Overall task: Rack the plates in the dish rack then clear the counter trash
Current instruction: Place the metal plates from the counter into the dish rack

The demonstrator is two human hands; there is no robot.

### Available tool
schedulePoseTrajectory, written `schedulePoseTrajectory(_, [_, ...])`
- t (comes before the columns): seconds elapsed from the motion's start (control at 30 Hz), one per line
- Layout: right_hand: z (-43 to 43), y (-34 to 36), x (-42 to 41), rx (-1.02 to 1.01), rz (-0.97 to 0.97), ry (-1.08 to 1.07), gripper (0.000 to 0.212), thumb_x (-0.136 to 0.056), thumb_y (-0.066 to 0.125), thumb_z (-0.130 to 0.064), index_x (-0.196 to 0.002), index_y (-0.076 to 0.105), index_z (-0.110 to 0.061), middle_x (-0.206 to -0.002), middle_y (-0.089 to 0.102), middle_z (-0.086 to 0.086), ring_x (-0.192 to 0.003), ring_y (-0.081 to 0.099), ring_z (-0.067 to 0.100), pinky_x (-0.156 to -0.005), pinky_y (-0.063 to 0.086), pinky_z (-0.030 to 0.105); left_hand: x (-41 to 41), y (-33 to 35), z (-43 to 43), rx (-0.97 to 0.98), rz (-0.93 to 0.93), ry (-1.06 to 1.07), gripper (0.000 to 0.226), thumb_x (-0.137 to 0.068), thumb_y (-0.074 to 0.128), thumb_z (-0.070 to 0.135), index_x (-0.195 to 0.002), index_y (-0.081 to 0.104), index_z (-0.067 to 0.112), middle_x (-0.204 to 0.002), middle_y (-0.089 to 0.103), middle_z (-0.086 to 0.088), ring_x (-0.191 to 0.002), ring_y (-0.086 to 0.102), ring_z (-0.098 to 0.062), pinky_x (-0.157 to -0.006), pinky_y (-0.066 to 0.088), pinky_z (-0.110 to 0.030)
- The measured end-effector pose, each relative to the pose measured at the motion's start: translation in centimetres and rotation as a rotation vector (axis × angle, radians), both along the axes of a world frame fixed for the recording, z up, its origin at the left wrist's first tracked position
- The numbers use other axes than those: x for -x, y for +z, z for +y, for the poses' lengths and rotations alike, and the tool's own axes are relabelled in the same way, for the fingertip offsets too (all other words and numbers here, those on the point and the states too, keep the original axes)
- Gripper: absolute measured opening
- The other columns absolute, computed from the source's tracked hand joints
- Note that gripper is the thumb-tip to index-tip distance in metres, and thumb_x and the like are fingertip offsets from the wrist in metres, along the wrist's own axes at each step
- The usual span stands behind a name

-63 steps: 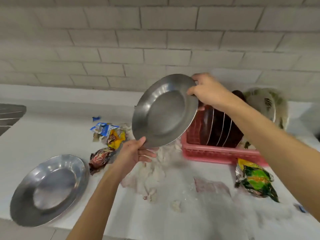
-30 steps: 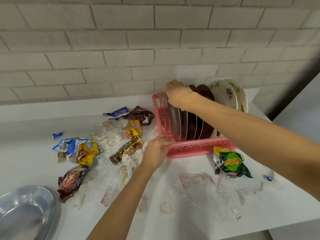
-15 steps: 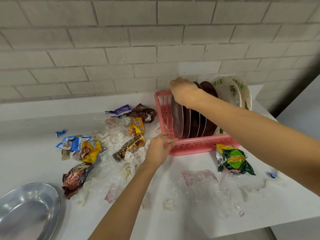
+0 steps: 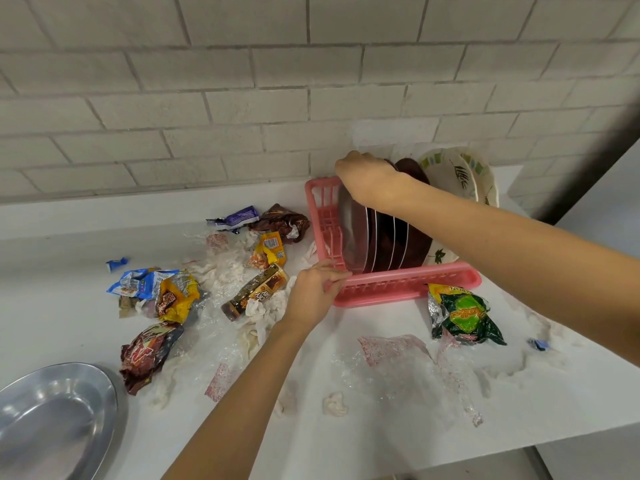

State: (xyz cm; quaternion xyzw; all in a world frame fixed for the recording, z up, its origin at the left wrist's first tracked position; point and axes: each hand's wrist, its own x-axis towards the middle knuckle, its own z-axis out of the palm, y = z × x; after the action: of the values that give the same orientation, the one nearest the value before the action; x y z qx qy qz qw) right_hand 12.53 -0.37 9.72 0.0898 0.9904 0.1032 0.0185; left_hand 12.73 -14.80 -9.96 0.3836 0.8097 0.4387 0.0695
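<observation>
A pink dish rack (image 4: pixel 408 284) stands against the brick wall and holds several plates on edge. My right hand (image 4: pixel 369 180) grips the top rim of a steel plate (image 4: pixel 351 233) standing in the rack's leftmost slot. Beside it stand dark brown plates (image 4: pixel 412 171) and white patterned plates (image 4: pixel 457 174). My left hand (image 4: pixel 313 292) holds the rack's front left corner. Another steel plate (image 4: pixel 52 420) lies flat at the counter's bottom left. Snack wrappers (image 4: pixel 173 299) and crumpled tissue (image 4: pixel 256 313) litter the counter left of the rack.
A green and yellow snack bag (image 4: pixel 464 315) lies right of the rack's front. Clear plastic film (image 4: pixel 398 368) and tissue scraps spread across the white counter (image 4: pixel 69 289) in front. The counter's front edge runs along the bottom right.
The steel plate I held up with both hands now stands in the rack. My left hand let go of it and took the rack's corner. In the last half second little moved.
</observation>
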Motion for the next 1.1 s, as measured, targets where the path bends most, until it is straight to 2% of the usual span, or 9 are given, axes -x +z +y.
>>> schedulePoseTrajectory(0.07, [0.2,0.1,0.0,-0.013,-0.012,0.026,0.026,-0.085,0.049,0.015,-0.105,0.055,-0.002,-0.111,0.05,0.02,-0.089,0.054,0.032,-0.07,0.041,0.033,0.1,0.2,0.0,0.029,0.011,-0.009,0.026,-0.089,0.066,0.01,-0.111,0.074,0.021,-0.111,0.072,0.001,-0.114,0.047,0.004,-0.089,0.03,0.002])
schedulePoseTrajectory(0.2, [0.4,0.1,-0.1,-0.066,-0.009,0.037,0.021,-0.085,0.052,0.013,-0.094,0.05,-0.006,-0.093,0.041,0.012,-0.076,0.043,0.026,-0.067,0.04,0.033,0.1,0.4,-0.2,0.057,0.006,-0.007,0.025,-0.09,0.066,0.015,-0.112,0.074,0.024,-0.117,0.07,-0.001,-0.119,0.055,-0.008,-0.089,0.032,-0.003])
schedulePoseTrajectory(0.33, [0.8,0.1,-0.4,-0.088,-0.004,0.027,0.018,-0.085,0.053,0.01,-0.093,0.051,-0.006,-0.091,0.041,0.012,-0.075,0.044,0.026,-0.066,0.039,0.033,0.0,0.5,-0.2,0.068,0.018,0.004,0.025,-0.09,0.066,0.016,-0.112,0.074,0.026,-0.119,0.069,0.0,-0.12,0.056,-0.009,-0.09,0.035,-0.007])
schedulePoseTrajectory(0.5, [1.1,-0.1,-1.2,-0.136,0.003,0.03,0.019,-0.087,0.054,0.001,-0.105,0.058,-0.003,-0.107,0.056,0.016,-0.08,0.05,0.029,-0.065,0.037,0.033,0.0,1.1,0.1,0.094,0.053,-0.015,0.024,-0.089,0.067,0.017,-0.111,0.075,0.024,-0.12,0.069,0.0,-0.112,0.061,-0.013,-0.095,0.045,-0.02])
schedulePoseTrajectory(0.63, [-0.2,0.2,-2.0,-0.124,0.072,0.064,0.016,-0.092,0.052,-0.01,-0.104,0.059,-0.002,-0.098,0.056,0.015,-0.082,0.056,0.032,-0.064,0.039,0.034,-0.8,2.8,-0.1,0.088,0.087,-0.045,0.028,-0.089,0.067,0.017,-0.116,0.072,0.018,-0.12,0.069,0.003,-0.099,0.064,-0.011,-0.093,0.05,-0.027])
schedulePoseTrajectory(0.7, [-1.5,0.1,-2.7,-0.064,0.13,0.101,0.02,-0.094,0.05,-0.019,-0.103,0.061,-0.005,-0.1,0.061,0.014,-0.088,0.061,0.035,-0.063,0.039,0.034,-1.2,3.8,-1.2,0.036,0.072,0.005,0.027,-0.089,0.066,0.017,-0.116,0.072,0.021,-0.118,0.07,0.006,-0.101,0.063,-0.007,-0.094,0.047,-0.019])
schedulePoseTrajectory(0.8, [-4.3,-0.9,-4.9,0.052,0.122,0.167,0.021,-0.094,0.051,-0.025,-0.106,0.063,-0.012,-0.1,0.063,0.012,-0.092,0.063,0.037,-0.064,0.039,0.035,-2.5,5.5,-3.7,-0.072,-0.066,0.107,0.021,-0.092,0.063,0.018,-0.109,0.074,0.022,-0.109,0.073,0.012,-0.098,0.063,0.004,-0.083,0.045,-0.008])
schedulePoseTrajectory(0.97, [-9.1,-4.8,-7.7,0.293,0.05,0.318,0.023,-0.095,0.049,-0.038,-0.109,0.063,-0.026,-0.097,0.066,0.003,-0.095,0.062,0.029,-0.071,0.047,0.037,-5.3,6.3,-11.8,-0.185,-0.213,0.333,0.017,-0.093,0.063,0.013,-0.102,0.076,0.018,-0.086,0.076,0.009,-0.078,0.069,0.0,-0.069,0.053,-0.02])
schedulePoseTrajectory(1.1, [-14.0,-8.4,-7.4,0.522,-0.069,0.405,0.019,-0.093,0.051,-0.04,-0.101,0.066,-0.031,-0.073,0.056,-0.01,-0.075,0.055,0.014,-0.06,0.041,0.03,-7.3,4.3,-20.6,-0.181,-0.171,0.599,0.019,-0.092,0.064,0.009,-0.099,0.075,0.023,-0.08,0.074,0.015,-0.075,0.07,-0.003,-0.068,0.055,-0.022])
